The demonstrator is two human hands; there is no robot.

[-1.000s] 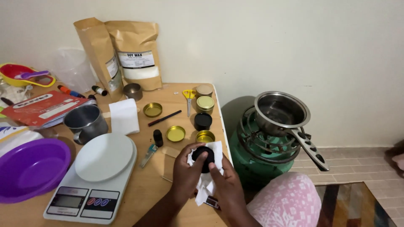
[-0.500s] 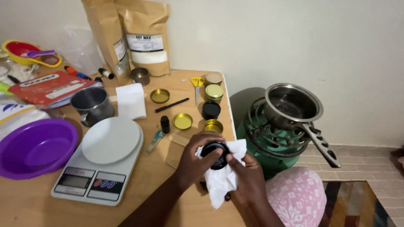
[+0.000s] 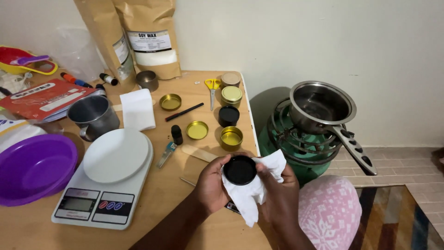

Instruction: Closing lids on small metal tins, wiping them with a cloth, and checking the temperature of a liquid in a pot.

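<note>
- The left hand (image 3: 210, 185), at lower centre of the frame, curls closed around the small round black tin (image 3: 239, 170), gripping its rim over the wooden desk (image 3: 185, 217) edge.
- The right hand (image 3: 277, 194) presses the white tissue (image 3: 252, 196) closed against the tin.
- Risk, as I judge it: a loosened grip could drop the tin off the desk edge.
</note>
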